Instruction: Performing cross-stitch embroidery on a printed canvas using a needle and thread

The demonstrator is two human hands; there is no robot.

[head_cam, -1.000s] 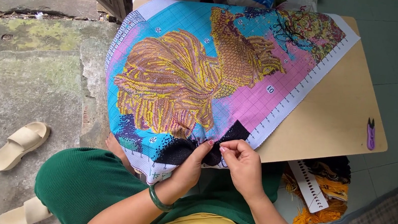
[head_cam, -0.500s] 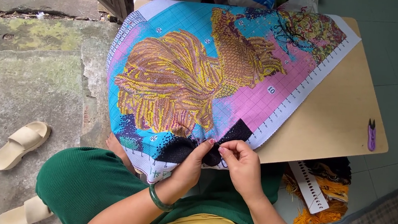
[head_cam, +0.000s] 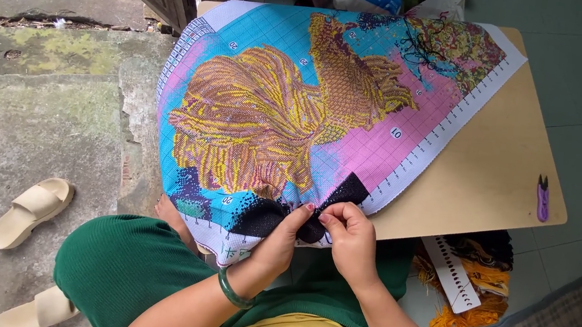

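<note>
Both the left hand [head_cam: 280, 240] and the right hand [head_cam: 348, 237] pinch the near black patch of the cross-stitch canvas [head_cam: 290, 112], fingers closed on the cloth. A stitch seems in hand there; the next pull likely needs a taut cloth.

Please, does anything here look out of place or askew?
Little stands out. The embroidery cloth lies askew, hanging over the table edge at the left. The purple thread snips sit right at its right edge.

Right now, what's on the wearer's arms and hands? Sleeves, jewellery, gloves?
Both forearms are bare, with no sleeves in view and no gloves. The left hand has a dark green bangle round its wrist and dark red polish on a nail. The right hand shows reddish polish on its thumbnail; no ring or watch shows.
</note>
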